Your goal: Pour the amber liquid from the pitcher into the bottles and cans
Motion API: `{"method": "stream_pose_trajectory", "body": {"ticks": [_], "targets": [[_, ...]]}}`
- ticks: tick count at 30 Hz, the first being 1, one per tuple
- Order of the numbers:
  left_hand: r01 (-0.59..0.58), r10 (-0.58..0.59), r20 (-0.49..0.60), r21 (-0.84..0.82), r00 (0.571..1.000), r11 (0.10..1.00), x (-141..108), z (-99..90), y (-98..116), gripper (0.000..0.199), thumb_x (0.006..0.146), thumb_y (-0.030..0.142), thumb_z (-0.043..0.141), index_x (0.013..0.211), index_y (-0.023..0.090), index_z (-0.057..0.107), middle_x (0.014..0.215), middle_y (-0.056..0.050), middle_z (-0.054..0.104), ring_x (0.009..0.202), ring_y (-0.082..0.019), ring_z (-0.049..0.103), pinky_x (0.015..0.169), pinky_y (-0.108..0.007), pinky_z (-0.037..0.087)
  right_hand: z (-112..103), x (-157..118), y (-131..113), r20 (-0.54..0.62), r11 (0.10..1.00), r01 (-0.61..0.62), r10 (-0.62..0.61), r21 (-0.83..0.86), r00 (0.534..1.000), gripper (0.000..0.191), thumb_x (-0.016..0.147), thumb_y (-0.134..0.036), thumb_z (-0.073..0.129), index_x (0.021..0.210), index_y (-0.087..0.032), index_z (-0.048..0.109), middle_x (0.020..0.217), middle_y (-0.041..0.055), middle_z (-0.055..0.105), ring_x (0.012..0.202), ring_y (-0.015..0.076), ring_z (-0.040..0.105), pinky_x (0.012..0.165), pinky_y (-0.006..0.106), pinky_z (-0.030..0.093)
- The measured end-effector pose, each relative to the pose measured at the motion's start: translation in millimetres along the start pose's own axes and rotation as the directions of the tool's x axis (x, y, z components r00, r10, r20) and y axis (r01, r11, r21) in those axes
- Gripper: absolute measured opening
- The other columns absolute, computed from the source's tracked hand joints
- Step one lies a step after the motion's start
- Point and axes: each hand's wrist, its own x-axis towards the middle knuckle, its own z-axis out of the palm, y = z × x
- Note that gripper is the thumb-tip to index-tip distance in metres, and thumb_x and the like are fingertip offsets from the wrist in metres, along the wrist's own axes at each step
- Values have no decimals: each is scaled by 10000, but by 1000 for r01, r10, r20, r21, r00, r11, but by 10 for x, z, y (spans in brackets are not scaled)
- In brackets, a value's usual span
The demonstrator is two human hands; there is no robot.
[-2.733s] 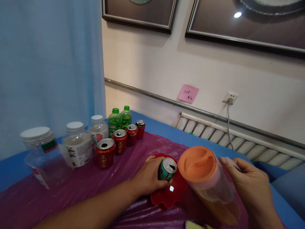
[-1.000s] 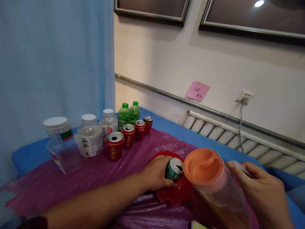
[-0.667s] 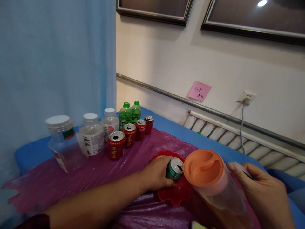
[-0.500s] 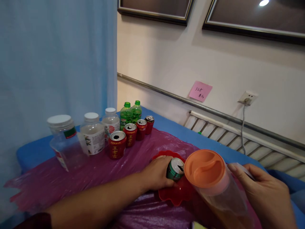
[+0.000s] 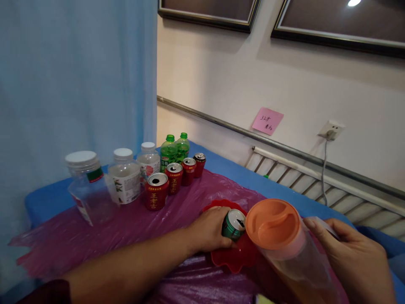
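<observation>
My left hand (image 5: 211, 228) is closed round a green drink can (image 5: 233, 223) with an opened top, held over a red scalloped bowl (image 5: 232, 256). In my right hand (image 5: 351, 249) is the handle of a clear plastic pitcher (image 5: 303, 270) with an orange lid (image 5: 274, 223). The pitcher leans toward the can, and its lid edge is beside or against the can's rim; I cannot tell if they touch. Brownish liquid shows low in the pitcher. No stream of liquid can be made out.
On the purple plastic sheet (image 5: 126, 236), several red cans (image 5: 157, 192) stand in a row. Behind them are clear white-capped jars (image 5: 125, 177) and two green bottles (image 5: 169, 150). A blue curtain (image 5: 76, 76) hangs at left. A radiator (image 5: 297, 181) and wall socket (image 5: 331, 130) are beyond the table.
The view has shifted very slightly. Both hands, the can and the pitcher keep practically the same positions.
</observation>
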Motion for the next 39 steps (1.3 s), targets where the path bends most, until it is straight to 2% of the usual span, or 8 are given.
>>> {"method": "stream_pose_trajectory", "body": {"ticks": [8,14,24,39], "targets": [[-13,13,1,-2,1000,1000,-1,8,-8,610,604,361,848,1179,278,663,1176,-40,715,1078,-314,654,911,-384,512,-15,-13,-51,-15,1000,-3,3,-13,1000,436,736,-620,718,619,-202,678,495,-28,544,458,142,472,413,252,339],[0,0,4,10,1000,1000,-2,14,-4,583,603,367,852,1148,266,668,1148,-42,721,1055,-316,658,871,-378,520,-22,-13,-56,25,999,-30,30,-15,999,457,746,-644,691,627,-203,678,499,-23,549,475,157,506,429,258,369],[13,-14,20,19,1000,1000,-3,12,3,608,599,362,858,1166,270,660,1158,-45,710,1075,-320,645,890,-372,517,-21,-16,-56,40,999,-48,49,-19,998,450,744,-636,694,649,-195,692,528,-20,576,498,158,529,436,247,383],[8,-8,19,11,1000,1000,-1,15,15,614,597,375,872,1164,268,664,1150,-43,709,1069,-316,646,885,-366,518,-40,-17,-39,55,998,-53,55,-23,997,471,733,-663,685,634,-203,680,502,-22,555,463,151,502,414,253,368]]}}
